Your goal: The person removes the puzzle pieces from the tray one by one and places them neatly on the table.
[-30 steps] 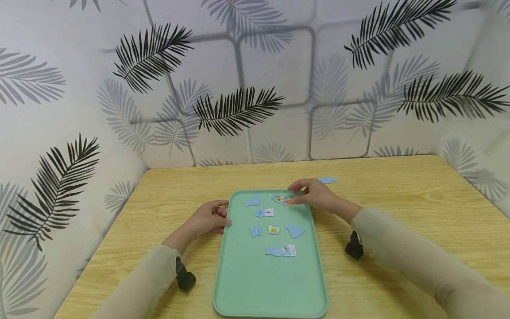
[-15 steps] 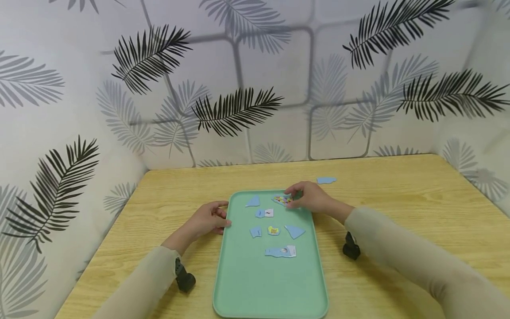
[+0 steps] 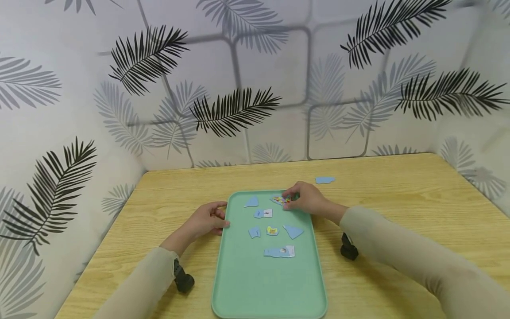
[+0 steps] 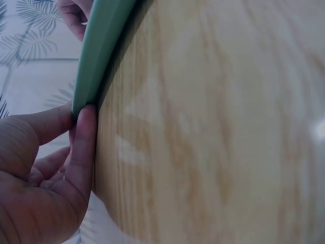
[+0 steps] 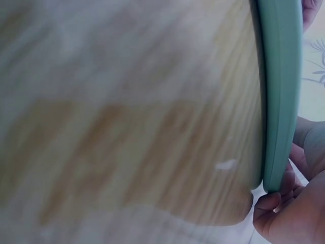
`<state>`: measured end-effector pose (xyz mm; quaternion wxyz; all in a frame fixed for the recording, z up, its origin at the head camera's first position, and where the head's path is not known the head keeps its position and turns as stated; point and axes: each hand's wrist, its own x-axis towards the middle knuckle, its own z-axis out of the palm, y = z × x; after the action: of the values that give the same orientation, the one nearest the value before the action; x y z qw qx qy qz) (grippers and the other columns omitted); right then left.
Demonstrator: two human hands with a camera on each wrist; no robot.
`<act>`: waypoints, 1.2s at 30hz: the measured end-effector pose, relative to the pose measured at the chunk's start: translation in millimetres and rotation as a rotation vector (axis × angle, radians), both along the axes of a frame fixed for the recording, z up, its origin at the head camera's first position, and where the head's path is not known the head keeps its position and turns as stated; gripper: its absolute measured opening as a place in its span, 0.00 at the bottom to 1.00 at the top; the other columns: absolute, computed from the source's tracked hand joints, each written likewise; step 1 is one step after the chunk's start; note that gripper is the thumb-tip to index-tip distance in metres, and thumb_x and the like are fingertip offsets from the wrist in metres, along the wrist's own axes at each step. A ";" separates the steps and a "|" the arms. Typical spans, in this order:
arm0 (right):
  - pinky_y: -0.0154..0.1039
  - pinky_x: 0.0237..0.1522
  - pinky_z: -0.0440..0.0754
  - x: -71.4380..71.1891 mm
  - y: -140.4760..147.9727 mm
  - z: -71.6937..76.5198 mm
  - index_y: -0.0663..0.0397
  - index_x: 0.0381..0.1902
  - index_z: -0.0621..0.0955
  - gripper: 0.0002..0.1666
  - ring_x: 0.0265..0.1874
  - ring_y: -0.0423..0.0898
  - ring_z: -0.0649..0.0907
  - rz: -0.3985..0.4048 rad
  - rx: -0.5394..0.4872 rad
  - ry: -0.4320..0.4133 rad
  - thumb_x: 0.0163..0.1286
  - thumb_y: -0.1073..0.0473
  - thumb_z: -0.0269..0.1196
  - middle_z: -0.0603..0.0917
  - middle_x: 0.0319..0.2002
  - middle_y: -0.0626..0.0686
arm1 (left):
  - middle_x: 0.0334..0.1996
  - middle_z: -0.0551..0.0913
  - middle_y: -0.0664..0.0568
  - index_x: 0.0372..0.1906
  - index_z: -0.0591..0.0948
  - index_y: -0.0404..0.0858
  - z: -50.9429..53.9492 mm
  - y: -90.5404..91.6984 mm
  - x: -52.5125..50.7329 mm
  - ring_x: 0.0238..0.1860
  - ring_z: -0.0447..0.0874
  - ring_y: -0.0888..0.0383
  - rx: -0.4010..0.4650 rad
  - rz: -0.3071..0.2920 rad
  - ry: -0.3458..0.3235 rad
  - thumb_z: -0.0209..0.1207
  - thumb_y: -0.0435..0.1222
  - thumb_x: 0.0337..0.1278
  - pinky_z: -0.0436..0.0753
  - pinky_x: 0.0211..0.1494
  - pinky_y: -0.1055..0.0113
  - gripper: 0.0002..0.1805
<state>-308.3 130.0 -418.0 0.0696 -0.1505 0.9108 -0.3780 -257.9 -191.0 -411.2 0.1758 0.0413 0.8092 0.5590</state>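
My left hand (image 3: pixel 204 220) grips the left rim of a green tray (image 3: pixel 267 288). In the left wrist view its thumb and a finger pinch the tray's edge. At the tray's far right corner, my right hand (image 3: pixel 312 199) holds a multicoloured puzzle piece (image 3: pixel 277 200) between thumb and fingers, which hide its right end. Other flat pieces lie apart on the tray: a blue triangular piece (image 3: pixel 293 231), a small yellow piece (image 3: pixel 272 231), a long blue piece (image 3: pixel 279 252), and several more towards the far left. The right wrist view does not show the held piece.
One blue piece (image 3: pixel 325 180) lies on the wooden table (image 3: pixel 390 195) beyond the tray's far right corner. A leaf-patterned wall (image 3: pixel 255 128) stands along the table's back and sides. The tray has a low raised rim all round.
My right hand has shifted slightly left and nearer, covering more of the multicoloured puzzle piece's right end. The left hand keeps its grip on the tray. The head view has drifted slightly.
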 end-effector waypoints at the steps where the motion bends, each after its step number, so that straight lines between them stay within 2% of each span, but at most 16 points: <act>1: 0.40 0.42 0.72 -0.3 -0.1 -0.6 0.53 0.49 0.86 0.22 0.40 0.48 0.73 -0.001 0.009 0.004 0.56 0.56 0.75 0.77 0.43 0.51 | 0.40 0.73 0.43 0.71 0.63 0.32 0.2 0.0 -0.1 0.32 0.77 0.54 0.000 0.001 -0.001 0.63 0.25 0.58 0.86 0.36 0.60 0.37; 15: 0.40 0.40 0.72 2.8 -3.0 -0.4 0.54 0.46 0.87 0.16 0.38 0.47 0.73 0.018 0.049 0.037 0.60 0.58 0.72 0.77 0.40 0.50 | 0.40 0.73 0.43 0.72 0.63 0.31 -2.0 -0.8 -0.1 0.32 0.77 0.54 -0.007 -0.001 0.002 0.63 0.24 0.58 0.86 0.36 0.60 0.37; 30: 0.42 0.43 0.74 0.6 5.2 6.5 0.53 0.45 0.87 0.16 0.43 0.49 0.75 0.027 0.003 0.034 0.58 0.61 0.73 0.80 0.45 0.52 | 0.41 0.73 0.43 0.71 0.63 0.32 -0.2 0.8 -1.4 0.32 0.77 0.54 -0.005 0.004 -0.003 0.63 0.24 0.57 0.85 0.36 0.61 0.37; 36: 0.40 0.39 0.74 0.7 10.3 10.3 0.55 0.45 0.87 0.15 0.41 0.48 0.75 0.061 -0.001 0.064 0.59 0.61 0.72 0.83 0.46 0.52 | 0.40 0.73 0.42 0.71 0.64 0.32 -0.6 -0.1 -1.0 0.32 0.77 0.54 -0.001 0.006 -0.006 0.63 0.24 0.57 0.85 0.36 0.61 0.37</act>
<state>-307.7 140.2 -407.8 0.0517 -0.1902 0.9075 -0.3710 -258.9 -191.1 -411.9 0.1765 0.0370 0.8091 0.5594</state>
